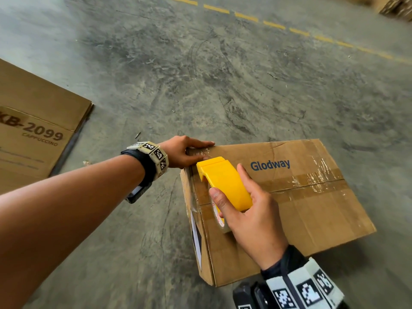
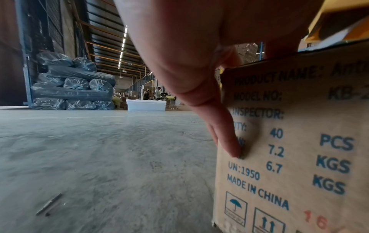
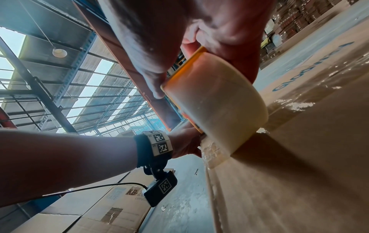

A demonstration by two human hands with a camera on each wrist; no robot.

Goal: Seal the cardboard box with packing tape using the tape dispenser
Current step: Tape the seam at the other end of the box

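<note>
A brown cardboard box [image 1: 312, 208] marked "Glodway" stands on the concrete floor, its flaps closed and old glossy tape [image 1: 316, 179] along the centre seam. My right hand [image 1: 252, 217] grips the yellow tape dispenser [image 1: 225, 181], whose front end sits at the box's top left edge. Its clear tape roll [image 3: 215, 102] rests on the box top [image 3: 299, 173]. My left hand [image 1: 180, 152] rests on the far left corner with straight fingers. One finger [image 2: 229, 141] presses down the printed side panel [image 2: 299, 126]. The dispenser [image 2: 339, 23] shows as a yellow corner above the box edge.
A flattened carton [image 1: 33, 130] printed "KB-2099 CAPPUCCINO" lies on the floor at the left. A dashed yellow line [image 1: 267, 23] crosses the far floor, with stacked boxes [image 1: 396, 7] beyond. Black-wrapped bundles [image 2: 72, 85], a white tub [image 2: 146, 105] and distant people stand far off.
</note>
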